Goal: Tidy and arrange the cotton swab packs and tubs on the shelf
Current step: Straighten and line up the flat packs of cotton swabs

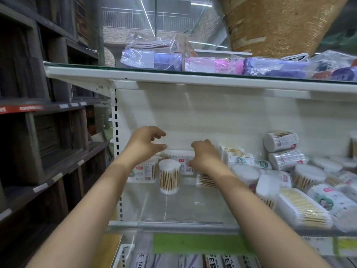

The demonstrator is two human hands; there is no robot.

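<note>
Hands work the shelf's (173, 225) back-left row: left hand (144, 145) loosely spread and empty, right hand (205, 156) gripping a tub (181, 161) at its nine o'clock, next seating it upright.

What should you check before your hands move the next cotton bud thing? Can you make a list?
1. Left hand free: ok, fingers loosely curled, holding nothing.
2. Right hand grip on the flat clear pack of swabs with a red label: cannot tell, fingers hide the contact.
3. Upright clear round tub of wooden-stick swabs steady: ok, standing.
4. Bare room on the glass shelf in front: ok.
5. Two white-lidded tubs lying sideways at right: not ok, toppled.
</note>
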